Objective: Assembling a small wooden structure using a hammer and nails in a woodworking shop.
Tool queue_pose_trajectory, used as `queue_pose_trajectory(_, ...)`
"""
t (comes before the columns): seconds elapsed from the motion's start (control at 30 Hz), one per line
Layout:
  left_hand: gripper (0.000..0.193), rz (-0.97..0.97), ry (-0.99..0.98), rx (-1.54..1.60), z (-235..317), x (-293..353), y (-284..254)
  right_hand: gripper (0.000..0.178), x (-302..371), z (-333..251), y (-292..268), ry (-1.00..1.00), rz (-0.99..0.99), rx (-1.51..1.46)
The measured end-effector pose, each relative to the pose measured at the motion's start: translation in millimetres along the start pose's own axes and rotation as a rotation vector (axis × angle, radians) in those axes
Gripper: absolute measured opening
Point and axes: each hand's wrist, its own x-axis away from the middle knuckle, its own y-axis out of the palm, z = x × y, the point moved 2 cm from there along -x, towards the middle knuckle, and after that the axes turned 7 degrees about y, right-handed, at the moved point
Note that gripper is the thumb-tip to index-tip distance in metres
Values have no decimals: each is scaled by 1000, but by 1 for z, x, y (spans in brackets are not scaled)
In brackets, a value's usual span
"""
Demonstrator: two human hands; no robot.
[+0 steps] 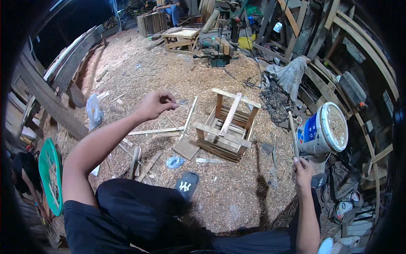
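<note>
Covering workshop floor (237, 186): wood shavings (139, 76).

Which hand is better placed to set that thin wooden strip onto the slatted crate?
The right hand, probably. It already grips the thin wooden strip, held upright just right of the crate. The left hand is raised on the crate's far-left side, loosely curled, with nothing visible in it.

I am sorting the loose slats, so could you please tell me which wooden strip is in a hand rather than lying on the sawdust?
The thin upright strip pinched in the right hand, beside the white bucket.
</note>
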Motion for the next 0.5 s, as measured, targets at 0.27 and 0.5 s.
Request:
queue_pose_trajectory(0.27, 16, -57, 172, -137, -13, -109, 76, 25, -8, -10, 50, -23, 71, -31)
queue_pose_trajectory(0.5, 17, 22, 295, -43, -37, -176, 146, 27, -33, -38, 94, 7, 83, -95)
